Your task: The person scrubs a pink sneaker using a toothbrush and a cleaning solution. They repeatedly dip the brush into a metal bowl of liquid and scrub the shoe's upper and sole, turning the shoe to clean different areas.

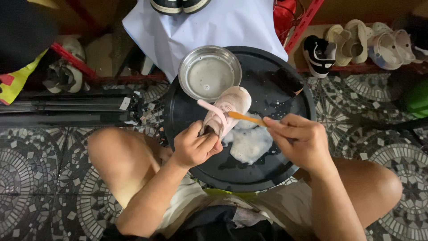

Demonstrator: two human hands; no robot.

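The person is sitting on the patterned tile floor (40, 178) with a round black tray (187, 120) between the knees, and the left hand (194, 146) is curling tight around the heel end of a small pale pink shoe (227, 109), tipping it toe-away over the tray so the suds are dropping onto the tray rather than the lap. The right hand (299, 138) is pinching the orange handle of a small brush (245, 118) between thumb and fingers, head laid against the shoe's side by the strap. A puddle of white foam (249, 143) is sitting just beneath. The steel bowl (209, 73) of cloudy water is resting at the tray's far rim, near the shoe's toe, within an easy dip. Room is tight: knees flanking the tray, white paper (223, 27) beyond, shoe shelf (352, 67) to the right.
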